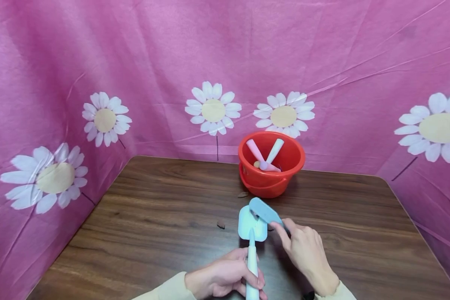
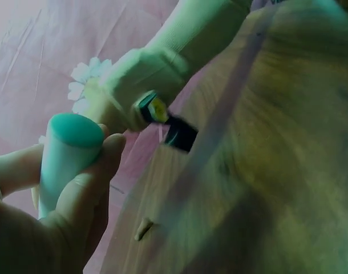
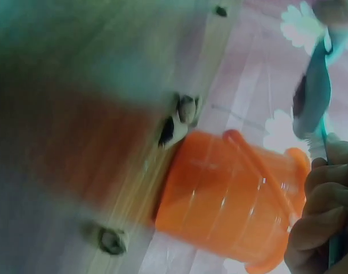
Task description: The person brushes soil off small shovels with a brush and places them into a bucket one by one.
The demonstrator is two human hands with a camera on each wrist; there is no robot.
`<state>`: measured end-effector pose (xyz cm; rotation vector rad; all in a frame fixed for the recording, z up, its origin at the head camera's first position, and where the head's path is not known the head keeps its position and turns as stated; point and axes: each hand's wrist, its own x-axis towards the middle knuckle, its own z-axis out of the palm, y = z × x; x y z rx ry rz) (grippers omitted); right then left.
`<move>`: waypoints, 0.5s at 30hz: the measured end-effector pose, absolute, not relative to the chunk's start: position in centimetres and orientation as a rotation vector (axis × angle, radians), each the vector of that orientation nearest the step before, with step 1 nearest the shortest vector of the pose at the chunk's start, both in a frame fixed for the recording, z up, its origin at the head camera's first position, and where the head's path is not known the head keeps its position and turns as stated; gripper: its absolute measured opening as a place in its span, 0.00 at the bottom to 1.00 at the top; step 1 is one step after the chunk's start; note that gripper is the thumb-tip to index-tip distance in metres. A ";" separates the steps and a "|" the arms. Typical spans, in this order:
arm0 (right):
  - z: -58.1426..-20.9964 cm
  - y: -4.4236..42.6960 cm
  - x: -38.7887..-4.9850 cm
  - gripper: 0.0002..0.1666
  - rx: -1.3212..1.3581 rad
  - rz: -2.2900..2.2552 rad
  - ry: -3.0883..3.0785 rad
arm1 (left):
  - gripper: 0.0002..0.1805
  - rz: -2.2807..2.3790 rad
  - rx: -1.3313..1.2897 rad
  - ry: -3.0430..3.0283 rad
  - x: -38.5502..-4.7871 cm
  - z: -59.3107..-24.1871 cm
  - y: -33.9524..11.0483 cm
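Note:
My left hand (image 1: pixel 228 273) grips the pale handle of a small shovel (image 1: pixel 246 225) with a light blue blade, held just above the table. The handle's rounded end (image 2: pixel 77 131) pokes out between thumb and fingers in the left wrist view. Pinched in my right hand (image 1: pixel 305 246) is a blue brush (image 1: pixel 265 210), its head over the blade's right side; some bristles show in the right wrist view. A small dark piece (image 1: pixel 254 216) lies on the blade, partly hidden under the brush. Several small brown pieces are on the tabletop, one (image 1: pixel 220 224) left of the shovel.
Behind the shovel stands a red bucket (image 1: pixel 264 180) holding pink and pale-handled toys (image 1: pixel 273 152) and small round items. Another brown piece (image 1: pixel 243 194) lies beside its base. Pink flowered cloth (image 1: pixel 165 75) surrounds the wooden table (image 1: pixel 153 208) at the back and sides.

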<state>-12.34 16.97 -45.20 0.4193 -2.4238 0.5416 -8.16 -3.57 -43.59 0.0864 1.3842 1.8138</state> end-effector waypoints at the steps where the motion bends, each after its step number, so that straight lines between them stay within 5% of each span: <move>1: -45.1 17.1 -12.4 0.10 0.401 0.557 -2.431 | 0.20 1.810 0.078 1.383 -8.1 -43.6 -3.6; 15: -42.8 17.5 -11.1 0.14 0.653 0.520 -2.469 | 0.23 1.856 0.044 1.433 -8.5 -43.6 -3.7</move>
